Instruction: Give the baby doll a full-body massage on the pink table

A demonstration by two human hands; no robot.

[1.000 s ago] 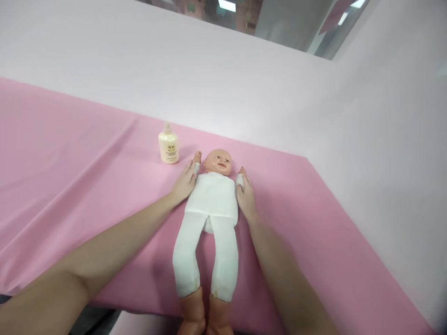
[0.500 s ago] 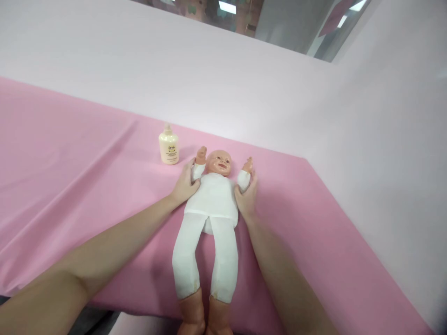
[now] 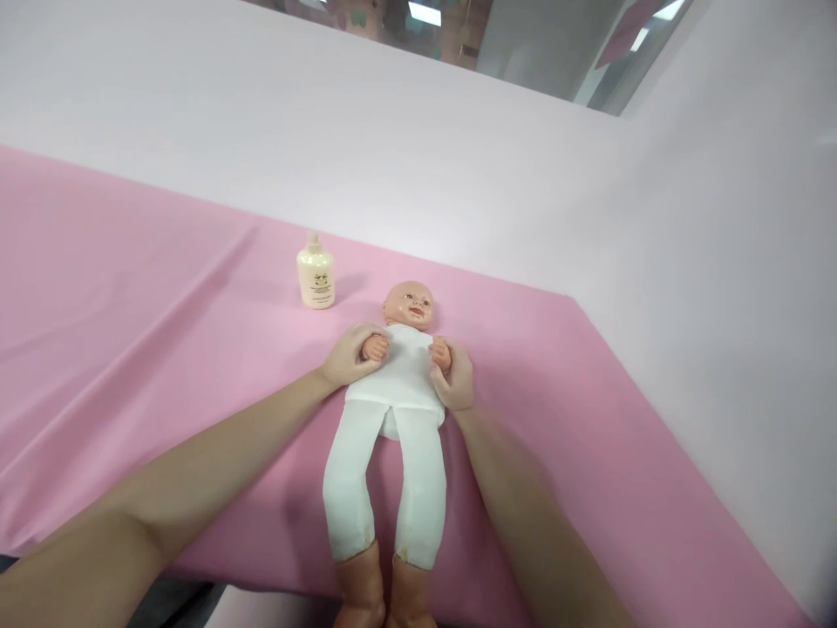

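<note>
A baby doll (image 3: pixel 398 384) with a white cloth body lies on its back, its head at the far end and its feet towards me. My left hand (image 3: pixel 350 356) is closed around the doll's arm on the left, and that arm's small plastic hand rests near the chest. On the other side, my right hand (image 3: pixel 458 375) wraps the doll's other arm, whose little hand also lies by the chest. Most of both doll arms is hidden behind my hands.
A cream lotion bottle (image 3: pixel 316 277) with a dark printed label stands left of the doll's head. Pink cloth (image 3: pixel 163 288) covers the table, with a fold at the left. White walls (image 3: pixel 392 148) rise behind and to the right, with a window (image 3: pixel 523 52) above.
Both doll arms, raised beside the head earlier, are now folded down and inward to the chest. My hands have moved with them. The bottle has stayed put.
</note>
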